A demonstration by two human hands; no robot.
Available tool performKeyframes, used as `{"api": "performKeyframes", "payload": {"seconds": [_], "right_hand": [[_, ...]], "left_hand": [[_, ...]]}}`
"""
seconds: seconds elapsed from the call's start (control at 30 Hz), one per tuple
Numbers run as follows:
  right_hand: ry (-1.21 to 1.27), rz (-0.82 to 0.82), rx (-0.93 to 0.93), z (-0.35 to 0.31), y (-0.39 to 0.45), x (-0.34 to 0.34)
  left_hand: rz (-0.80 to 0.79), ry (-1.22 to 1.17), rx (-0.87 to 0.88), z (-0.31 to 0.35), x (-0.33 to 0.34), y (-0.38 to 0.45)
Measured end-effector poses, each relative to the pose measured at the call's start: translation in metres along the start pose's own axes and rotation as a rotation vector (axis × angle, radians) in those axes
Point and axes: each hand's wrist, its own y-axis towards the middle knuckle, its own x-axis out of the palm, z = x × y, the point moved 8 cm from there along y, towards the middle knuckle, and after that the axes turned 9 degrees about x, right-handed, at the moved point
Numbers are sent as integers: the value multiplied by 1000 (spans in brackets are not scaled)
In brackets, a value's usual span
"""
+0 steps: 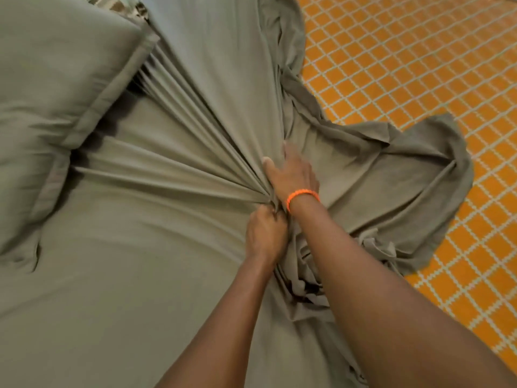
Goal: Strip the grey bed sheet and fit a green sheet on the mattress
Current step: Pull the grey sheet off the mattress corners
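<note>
The grey-green bed sheet [117, 247] covers the bed and is pulled into tight folds that fan out from my hands toward the pillow. My left hand [265, 236] grips a bunch of the sheet in a fist at the point where the folds meet. Just beyond it, my right hand [293, 175], with an orange band on the wrist, clutches the gathered sheet with its thumb on top. Loose sheet hangs off the bed's right side and spills onto the floor [419, 169]. The mattress is hidden under the cloth.
A pillow [56, 88] in matching fabric lies at the upper left, its edge on the stretched folds. An orange floor [419, 51] with a white grid pattern runs along the right side of the bed. A patterned strip shows at the top left.
</note>
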Motion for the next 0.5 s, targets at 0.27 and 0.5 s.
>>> {"api": "performKeyframes", "payload": {"seconds": [0.27, 0.5], "right_hand": [[-200, -195, -59, -29, 13, 66], [-403, -190, -123, -8, -40, 87]], "left_hand": [[-155, -48, -129, 13, -2, -36], [-376, 105, -130, -24, -3, -75]]}}
